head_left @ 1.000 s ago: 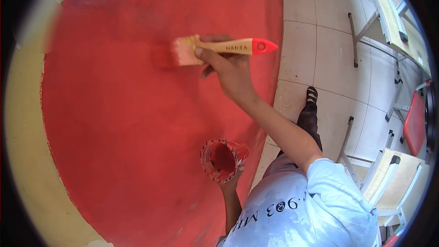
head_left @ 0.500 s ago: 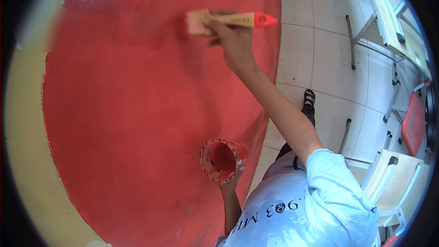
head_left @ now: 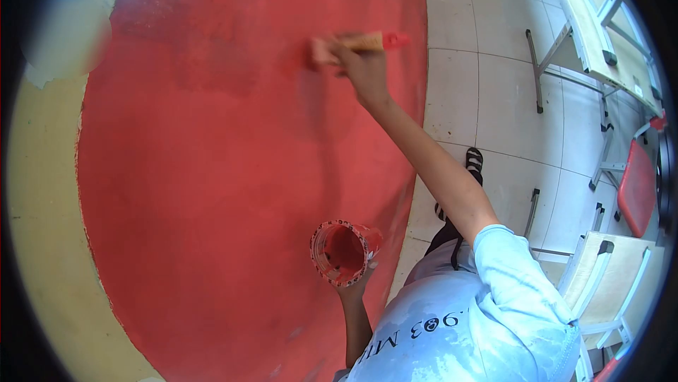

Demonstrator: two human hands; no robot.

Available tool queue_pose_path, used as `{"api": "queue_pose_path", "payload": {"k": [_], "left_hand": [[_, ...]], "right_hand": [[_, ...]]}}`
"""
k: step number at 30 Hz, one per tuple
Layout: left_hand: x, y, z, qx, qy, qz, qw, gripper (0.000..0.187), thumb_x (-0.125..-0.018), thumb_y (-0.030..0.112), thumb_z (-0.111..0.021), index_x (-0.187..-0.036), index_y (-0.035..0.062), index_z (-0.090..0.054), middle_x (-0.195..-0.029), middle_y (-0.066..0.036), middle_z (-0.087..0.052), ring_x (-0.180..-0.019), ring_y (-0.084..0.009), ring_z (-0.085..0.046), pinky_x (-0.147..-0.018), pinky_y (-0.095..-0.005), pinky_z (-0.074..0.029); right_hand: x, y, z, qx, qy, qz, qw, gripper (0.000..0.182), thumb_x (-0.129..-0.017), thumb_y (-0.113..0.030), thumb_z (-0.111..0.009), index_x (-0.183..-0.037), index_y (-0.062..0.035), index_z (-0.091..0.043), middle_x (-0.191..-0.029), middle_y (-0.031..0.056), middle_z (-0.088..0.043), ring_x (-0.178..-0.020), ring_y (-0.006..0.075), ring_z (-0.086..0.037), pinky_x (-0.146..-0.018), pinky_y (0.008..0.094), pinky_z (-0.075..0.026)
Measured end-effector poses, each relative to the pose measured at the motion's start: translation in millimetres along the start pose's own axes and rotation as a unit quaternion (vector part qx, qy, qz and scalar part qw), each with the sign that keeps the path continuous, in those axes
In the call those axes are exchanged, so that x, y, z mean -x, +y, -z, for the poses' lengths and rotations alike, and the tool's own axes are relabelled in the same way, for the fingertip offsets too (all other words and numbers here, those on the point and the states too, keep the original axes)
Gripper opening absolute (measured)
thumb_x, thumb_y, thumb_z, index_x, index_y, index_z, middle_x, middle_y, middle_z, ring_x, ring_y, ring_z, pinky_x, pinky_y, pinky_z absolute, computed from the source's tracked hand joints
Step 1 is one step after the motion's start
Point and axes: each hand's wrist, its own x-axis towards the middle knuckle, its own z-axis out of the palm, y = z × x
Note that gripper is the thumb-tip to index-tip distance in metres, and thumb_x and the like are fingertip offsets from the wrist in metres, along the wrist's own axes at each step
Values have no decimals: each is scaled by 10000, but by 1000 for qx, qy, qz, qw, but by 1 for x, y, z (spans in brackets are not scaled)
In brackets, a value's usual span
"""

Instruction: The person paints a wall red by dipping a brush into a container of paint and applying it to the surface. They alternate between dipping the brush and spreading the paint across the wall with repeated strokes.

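In my right hand (head_left: 364,74) is a wide paintbrush (head_left: 364,43) with a wooden handle and a red tip, its bristles against the red painted wall (head_left: 212,170). My fingers wrap around the brush near its bristles, and motion blurs them a little. Lower down, my left hand (head_left: 359,281) grips a round paint tub (head_left: 342,253) from below and behind. Red paint coats the tub's inside, and its mouth tilts toward me. Most of the left fingers are hidden behind the tub.
A cream band of wall (head_left: 46,198) borders the red along a rough edge at left. Pale floor tiles (head_left: 512,99) run along the right. Tables (head_left: 600,28), a red chair seat (head_left: 638,187) and a pale chair or desk (head_left: 625,276) stand there.
My right hand and the brush have moved down and slightly right along the wall, with the handle now blurred. The tub in my left hand stays nearly in place.
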Motion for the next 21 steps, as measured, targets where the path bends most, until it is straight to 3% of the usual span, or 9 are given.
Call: {"api": "queue_pose_path", "payload": {"k": [1, 4, 8, 10, 13, 15, 17, 19, 21], "left_hand": [[-2, 5, -2, 1, -5, 8, 1000, 868, -559, 242, -824, -1267, 69, -352, -1233, -80, -458, -1132, -232, -460, -961, -381, -393], [-3, 11, -4, 5, -13, 21, 1000, 873, -558, 237, -824, -1270, 69, -347, -1237, -80, -455, -1135, -231, -457, -962, -380, -392], [1, 2, -1, 6, -13, 23, 1000, 875, -559, 235, -824, -1272, 69, -344, -1239, -80, -453, -1136, -232, -457, -962, -379, -392], [3, 1, -1, 3, -12, 25, 1000, 876, -559, 234, -824, -1273, 70, -342, -1239, -80, -452, -1136, -232, -456, -962, -379, -392], [1, 0, 0, 3, -16, 21, 1000, 878, -559, 233, -823, -1274, 70, -340, -1241, -80, -451, -1137, -232, -456, -962, -379, -392], [2, 2, 1, 3, -19, 18, 1000, 879, -559, 232, -823, -1275, 70, -339, -1242, -80, -450, -1137, -232, -456, -962, -378, -392], [1, 3, 1, 3, -23, 17, 1000, 880, -559, 231, -823, -1276, 71, -337, -1243, -80, -449, -1138, -232, -456, -962, -378, -392], [0, 5, 1, 5, -25, 19, 999, 881, -559, 230, -823, -1277, 71, -336, -1244, -81, -449, -1138, -232, -455, -962, -378, -392], [3, 3, 3, 2, -21, 22, 1000, 882, -559, 229, -823, -1277, 71, -334, -1244, -81, -448, -1139, -232, -455, -962, -378, -392]], "right_hand": [[-3, -40, -25, -40, -17, -10, 999, 273, -751, -144, -635, -966, 8, -561, -827, 70, -601, -659, 123, -598, -483, 240, -487], [-14, -64, -41, -114, -55, -33, 991, 287, -749, -137, -634, -985, 4, -553, -838, 68, -601, -658, 128, -599, -500, 250, -488], [-15, 42, 48, 9, 59, -136, 989, 305, -755, -119, -601, -1024, 7, -533, -813, 75, -604, -634, 129, -601, -469, 238, -483], [-13, 96, 109, 146, 139, -114, 973, 265, -757, -121, -581, -992, -1, -558, -778, 72, -599, -615, 128, -594, -456, 229, -476], [-14, 79, 97, 205, 68, -38, 976, 246, -760, -130, -584, -967, 2, -569, -765, 66, -595, -626, 123, -591, -451, 221, -470], [-22, 55, 45, 130, -6, 32, 991, 246, -769, -135, -592, -968, 7, -567, -762, 66, -594, -648, 115, -588, -455, 229, -472], [-16, -22, -18, 10, -24, 0, 1000, 247, -778, -145, -596, -977, -1, -561, -778, 58, -598, -666, 117, -588, -478, 243, -477], [-15, -64, -32, -72, -52, -11, 996, 255, -780, -152, -597, -989, -12, -557, -788, 48, -597, -668, 115, -587, -495, 247, -476], [-12, -49, -28, -95, -43, -46, 993, 263, -781, -156, -596, -1002, -21, -551, -803, 41, -598, -676, 113, -590, -512, 249, -478]]}}
